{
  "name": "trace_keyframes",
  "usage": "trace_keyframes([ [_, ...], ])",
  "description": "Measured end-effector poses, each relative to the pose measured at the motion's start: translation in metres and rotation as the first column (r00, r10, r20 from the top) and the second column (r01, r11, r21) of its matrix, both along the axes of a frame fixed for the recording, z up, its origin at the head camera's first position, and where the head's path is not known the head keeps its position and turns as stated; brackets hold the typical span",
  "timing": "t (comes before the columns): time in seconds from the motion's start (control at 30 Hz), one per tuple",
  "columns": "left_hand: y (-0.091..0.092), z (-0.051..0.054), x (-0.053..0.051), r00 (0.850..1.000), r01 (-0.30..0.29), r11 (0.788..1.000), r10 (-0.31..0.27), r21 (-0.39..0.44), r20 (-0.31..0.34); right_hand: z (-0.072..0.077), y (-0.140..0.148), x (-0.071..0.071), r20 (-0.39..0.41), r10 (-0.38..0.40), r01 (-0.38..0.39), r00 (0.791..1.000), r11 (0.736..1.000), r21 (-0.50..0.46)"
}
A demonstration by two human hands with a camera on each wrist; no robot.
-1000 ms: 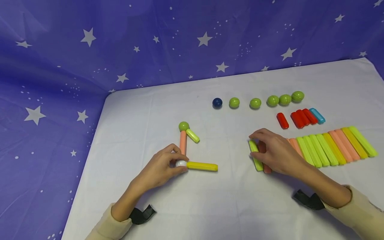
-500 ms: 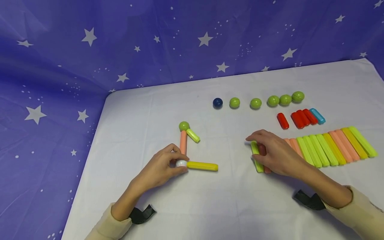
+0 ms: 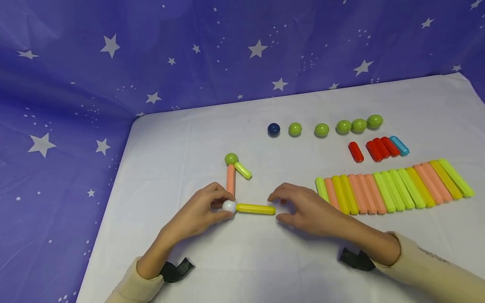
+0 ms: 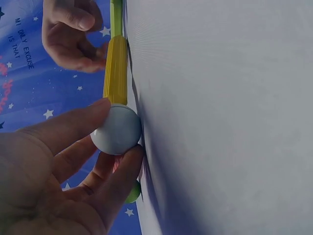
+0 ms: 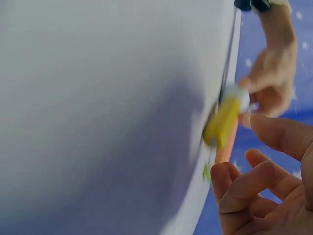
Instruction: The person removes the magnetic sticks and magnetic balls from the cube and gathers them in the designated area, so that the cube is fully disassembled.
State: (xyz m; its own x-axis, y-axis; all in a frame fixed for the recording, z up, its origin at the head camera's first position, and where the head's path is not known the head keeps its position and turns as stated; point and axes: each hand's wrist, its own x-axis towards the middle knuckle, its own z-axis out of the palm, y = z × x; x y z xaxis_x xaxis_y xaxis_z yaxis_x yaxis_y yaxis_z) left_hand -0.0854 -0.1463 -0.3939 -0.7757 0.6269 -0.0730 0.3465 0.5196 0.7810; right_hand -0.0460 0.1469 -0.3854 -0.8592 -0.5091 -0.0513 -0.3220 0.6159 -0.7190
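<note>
A white ball (image 3: 229,206) is pinched between the thumb and fingers of my left hand (image 3: 201,211). From it a ribbed yellow rod (image 3: 256,209) points right, and a salmon rod (image 3: 230,179) runs away toward a green ball (image 3: 231,159). A short lime rod (image 3: 243,170) slants off that green ball. My right hand (image 3: 308,210) hovers at the yellow rod's free end, thumb and fingers parted with nothing between them. In the right wrist view a gap shows between these fingers and the yellow rod (image 5: 222,122), which is blurred.
To the right lies a row of long rods (image 3: 398,189) in lime, yellow and salmon. Behind it are several short red rods (image 3: 375,150) and a blue one (image 3: 399,145). A dark blue ball (image 3: 273,129) and several green balls (image 3: 322,130) line the back.
My right hand has left the lime rod at the row's left end and moved left to the yellow rod's end. The left hand keeps its hold on the white ball.
</note>
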Motion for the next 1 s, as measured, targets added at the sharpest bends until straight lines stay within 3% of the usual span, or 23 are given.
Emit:
trace_keyframes([
  [0.13,0.001,0.0,0.0,1.0,0.001,1.0,-0.001,0.016,0.018,-0.007,-0.019,-0.003,0.042,0.046,-0.046,0.998,0.999,-0.004],
  [0.4,-0.001,-0.001,0.0,1.0,0.002,1.0,-0.002,0.01,0.01,-0.015,-0.028,-0.006,0.025,0.055,-0.053,0.998,0.997,-0.056],
  [0.87,0.002,0.0,0.002,0.999,-0.001,1.0,0.001,0.013,0.037,-0.008,-0.023,-0.007,0.099,0.096,-0.094,0.99,0.995,-0.026],
  [1.0,0.0,0.001,0.002,0.999,-0.028,1.0,0.028,0.005,0.04,-0.005,-0.013,-0.006,0.12,0.092,-0.09,0.988,0.996,-0.017],
])
